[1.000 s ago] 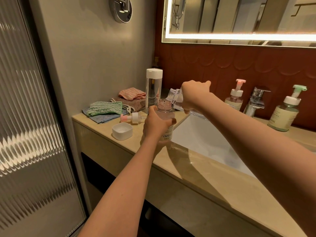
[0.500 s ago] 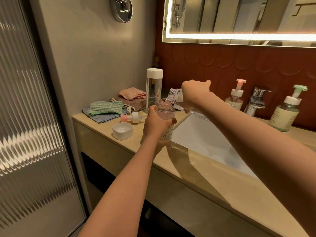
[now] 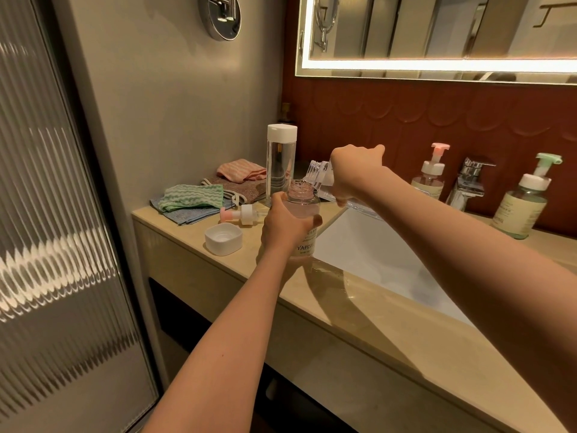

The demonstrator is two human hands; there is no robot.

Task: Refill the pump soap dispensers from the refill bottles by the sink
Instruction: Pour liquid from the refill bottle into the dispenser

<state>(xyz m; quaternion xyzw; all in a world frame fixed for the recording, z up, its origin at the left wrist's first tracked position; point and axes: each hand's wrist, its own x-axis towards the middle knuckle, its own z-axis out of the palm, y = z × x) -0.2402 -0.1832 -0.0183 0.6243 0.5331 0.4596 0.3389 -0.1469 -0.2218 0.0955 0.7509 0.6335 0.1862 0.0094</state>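
Head view, only one available. The left hand (image 3: 285, 228) gripped the open dispenser (image 3: 304, 207), fingers curled round its shoulder and label; its base sat on the counter (image 3: 406, 332) at the left corner of the sink (image 3: 374, 248). The right hand (image 3: 356, 173) was clenched over the refill bottle (image 3: 317, 178), tipped with its mouth just at the dispenser's neck; whether liquid was running could not be told.

The pump head (image 3: 242, 214) lay on its side beside a white cap (image 3: 223, 238).

Judgement:
- Dispenser: rigid, clear, light but gaining weight as it fills; slick if soap dribbles; best held low round the label, clear of the neck.
- Refill bottle: seemingly stiff-walled; a mid-body grip should keep the tilt controllable over so narrow an opening.
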